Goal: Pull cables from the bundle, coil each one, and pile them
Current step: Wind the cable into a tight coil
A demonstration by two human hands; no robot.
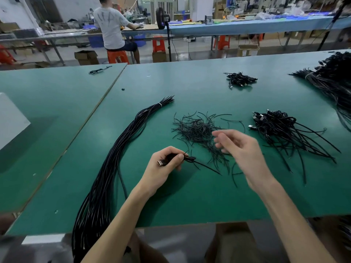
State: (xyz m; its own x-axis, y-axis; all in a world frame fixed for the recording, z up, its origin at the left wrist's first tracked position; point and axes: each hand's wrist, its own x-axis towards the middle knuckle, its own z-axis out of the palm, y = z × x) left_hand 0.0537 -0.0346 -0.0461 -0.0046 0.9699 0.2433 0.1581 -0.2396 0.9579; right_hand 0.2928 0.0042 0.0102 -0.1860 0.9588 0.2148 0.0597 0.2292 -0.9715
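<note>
The left hand (167, 165) is clamped on a small coiled black cable (190, 159). Fingers and thumb curl round the coil just above the green table top (190, 198). The cable's silver USB plug (161, 163) sticks out on the palm side, and a loose tail runs out to the right along the surface.

The right hand (242, 149) hovers to the right, apart from the left. Its fingers are blurred, loosely spread and holding nothing visible. Beneath and beyond its fingertips lies a scattered heap of short thin black ties (195, 129).

To the left of both hands lies the long bundle of black cables (117, 158). It is bound by a white band (160, 105) near its far end, and its near end hangs over the table's front edge.

To the right of the ties sits a pile of coiled black cables (275, 126), with tails fanning toward the near right. A smaller heap of black cables (240, 79) lies farther back. A second large black cable bundle (334, 82) occupies the far right corner.

In the background, a person in a white shirt (112, 29) sits on an orange stool (117, 56) at another bench.
</note>
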